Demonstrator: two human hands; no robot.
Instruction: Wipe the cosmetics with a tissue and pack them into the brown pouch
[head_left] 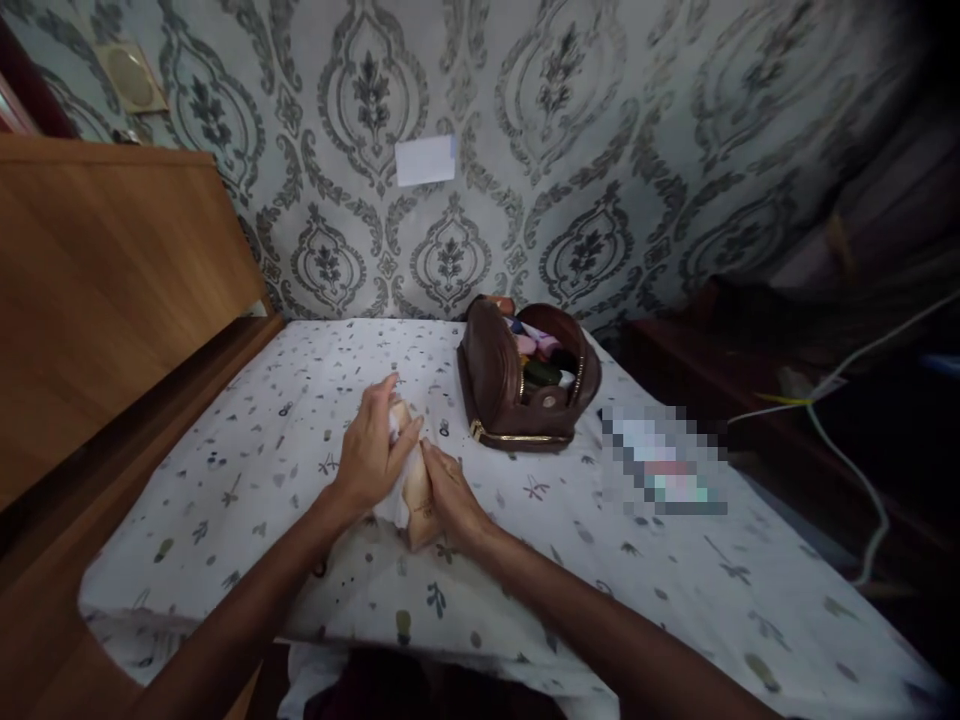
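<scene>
A crumpled tan packet (421,498) with small dark print is between my two hands, just above or on the patterned cloth. My left hand (369,450) grips its upper left side, thumb across the top and fingers behind. Something white and soft, like tissue (393,424), shows beside that thumb; whether it comes out of the packet I cannot tell. Along the packet's right side, my right hand (454,492) is closed on it, its fingertips partly hidden. A brown zip bag (491,372) stands beyond my right hand, unzipped, with several small colourful items inside.
White cloth with plant prints (277,420) covers the table. A blurred-out flat object (664,460) lies at the right. Wooden furniture (112,300) borders the left side, patterned wallpaper (375,90) the back. A pale cable (855,480) hangs at the far right.
</scene>
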